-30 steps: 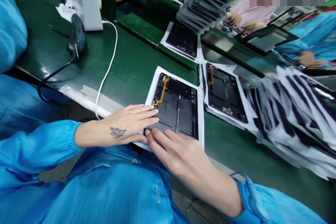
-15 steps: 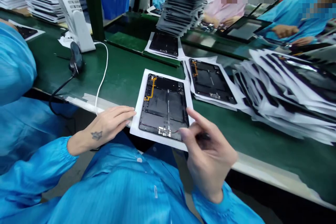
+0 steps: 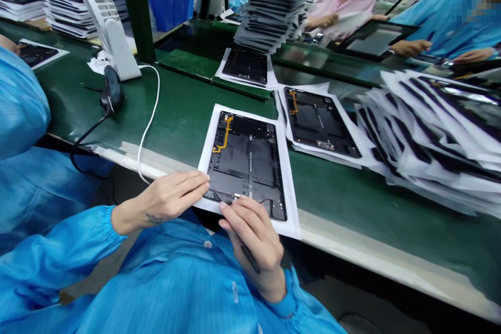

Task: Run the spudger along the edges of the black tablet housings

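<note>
A tablet back housing (image 3: 242, 162) with an orange flex cable (image 3: 224, 135) along its upper left lies on a white sheet (image 3: 291, 209) at the bench's front edge. My left hand (image 3: 168, 195) rests its stretched fingers, held together, on the housing's lower left edge; its thumb is hidden. In my right hand (image 3: 254, 240) is a slim black tool that looks like tweezers (image 3: 250, 259), its back end showing below the fingers. Its tip points to the housing's lower edge, near a thin dark wire (image 3: 225, 193). The fingers cover most of the small board there.
Another open housing (image 3: 323, 122) lies to the right, before a leaning stack of housings and paper (image 3: 438, 141). A taller stack (image 3: 270, 15) stands behind. A white fan (image 3: 107, 26), a black-handled tool (image 3: 111, 91) and a white cable (image 3: 151, 120) are at left. Co-workers sit around.
My right hand has moved left and down, from the housing's lower right side to its lower edge. My left hand has slid slightly right onto the housing's edge.
</note>
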The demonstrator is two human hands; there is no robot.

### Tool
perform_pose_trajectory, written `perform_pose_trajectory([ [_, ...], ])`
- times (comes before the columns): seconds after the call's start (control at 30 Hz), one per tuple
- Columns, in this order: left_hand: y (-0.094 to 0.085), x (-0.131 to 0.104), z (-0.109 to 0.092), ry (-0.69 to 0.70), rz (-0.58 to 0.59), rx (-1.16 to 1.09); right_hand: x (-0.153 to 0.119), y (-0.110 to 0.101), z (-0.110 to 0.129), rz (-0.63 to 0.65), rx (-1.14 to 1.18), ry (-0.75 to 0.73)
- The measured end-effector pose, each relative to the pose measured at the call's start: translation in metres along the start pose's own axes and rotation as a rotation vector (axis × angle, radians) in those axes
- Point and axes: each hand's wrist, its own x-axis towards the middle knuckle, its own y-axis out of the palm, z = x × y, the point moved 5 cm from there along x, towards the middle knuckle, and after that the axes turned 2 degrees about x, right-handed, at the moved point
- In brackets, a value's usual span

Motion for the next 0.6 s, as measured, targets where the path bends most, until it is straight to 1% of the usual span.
perform_pose_trajectory([
  [0.07, 0.001, 0.001, -0.001, 0.002, -0.005, -0.002, -0.001, 0.004, 0.0, -0.016, -0.051, -0.023],
  [0.17, 0.001, 0.003, -0.002, -0.032, 0.006, -0.009, -0.006, 0.003, -0.002, -0.083, -0.123, 0.003],
  [0.27, 0.0, 0.005, -0.004, -0.054, 0.022, -0.01, -0.015, -0.006, -0.004, -0.12, -0.145, 0.049],
  [0.37, 0.0, 0.006, -0.008, -0.041, 0.057, 0.017, -0.015, -0.017, -0.005, -0.09, -0.081, 0.104],
  [0.47, -0.002, 0.008, -0.015, -0.025, 0.09, 0.077, 0.001, -0.024, -0.013, -0.031, 0.07, 0.219],
  [0.53, -0.001, 0.01, -0.02, -0.016, 0.132, 0.119, 0.017, -0.021, -0.02, 0.016, 0.205, 0.316],
  [0.6, -0.001, 0.011, -0.023, -0.016, 0.171, 0.151, 0.032, -0.013, -0.026, 0.061, 0.319, 0.384],
])
